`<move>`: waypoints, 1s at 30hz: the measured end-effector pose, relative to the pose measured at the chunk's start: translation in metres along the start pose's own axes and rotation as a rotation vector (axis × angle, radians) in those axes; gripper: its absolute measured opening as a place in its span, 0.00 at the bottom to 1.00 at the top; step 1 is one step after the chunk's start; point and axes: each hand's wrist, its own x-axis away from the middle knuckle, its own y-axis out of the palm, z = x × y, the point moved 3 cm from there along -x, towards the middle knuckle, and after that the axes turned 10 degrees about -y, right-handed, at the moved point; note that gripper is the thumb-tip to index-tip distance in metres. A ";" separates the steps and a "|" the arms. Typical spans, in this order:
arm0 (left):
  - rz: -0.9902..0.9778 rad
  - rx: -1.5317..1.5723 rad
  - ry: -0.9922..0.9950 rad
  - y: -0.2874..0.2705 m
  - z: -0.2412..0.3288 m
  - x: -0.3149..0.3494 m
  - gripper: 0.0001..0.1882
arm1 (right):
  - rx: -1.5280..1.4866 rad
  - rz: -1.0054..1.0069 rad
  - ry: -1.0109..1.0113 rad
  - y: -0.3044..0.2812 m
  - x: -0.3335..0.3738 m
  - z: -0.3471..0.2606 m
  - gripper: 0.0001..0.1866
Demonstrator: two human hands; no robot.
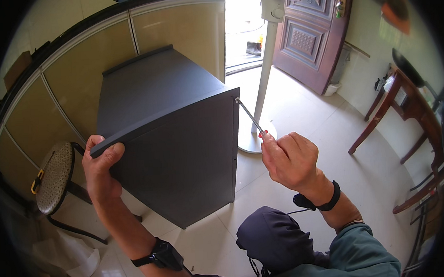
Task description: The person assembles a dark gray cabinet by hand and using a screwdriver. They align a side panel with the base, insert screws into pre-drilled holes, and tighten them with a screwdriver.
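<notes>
A dark grey box-shaped cabinet (183,155) stands on the floor in front of me, a broad flat panel facing my side. My left hand (103,166) is closed over the panel's upper left corner, thumb on the near face and fingers behind the edge. In my right hand (291,160) is a screwdriver (251,118) with a thin metal shaft and a bit of red handle showing. Its tip meets the cabinet's upper right corner, where a small bright fastener seems to sit. The fist hides most of the handle.
A round stool (57,178) with a yellow-handled tool (37,182) on it stands left. Behind the cabinet run counter doors (177,26). A fan pole (266,72) rises just beyond the screwdriver. Further right are an open brown door (307,40) and a wooden table (419,112).
</notes>
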 end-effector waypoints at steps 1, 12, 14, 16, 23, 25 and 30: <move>-0.002 0.005 0.001 0.001 0.000 0.000 0.23 | 0.012 -0.025 -0.036 -0.001 -0.001 0.000 0.08; -0.046 0.018 0.004 0.005 0.002 -0.001 0.21 | -0.099 -0.029 0.032 -0.006 -0.010 0.012 0.08; -0.059 0.039 -0.005 0.006 0.002 -0.002 0.21 | -0.139 -0.009 0.088 -0.005 -0.014 0.007 0.08; -0.073 0.060 -0.014 0.007 0.002 -0.002 0.22 | -0.392 0.100 0.465 -0.004 -0.017 0.004 0.06; -0.067 0.053 0.004 0.008 0.001 -0.002 0.22 | -1.268 0.078 1.578 -0.005 -0.010 0.003 0.16; -0.058 0.049 0.014 0.006 0.003 0.000 0.22 | -1.288 -0.054 1.556 -0.009 -0.015 0.004 0.15; -0.057 -0.006 -0.020 0.017 -0.010 -0.010 0.19 | -0.240 -0.199 0.516 -0.017 -0.033 0.020 0.08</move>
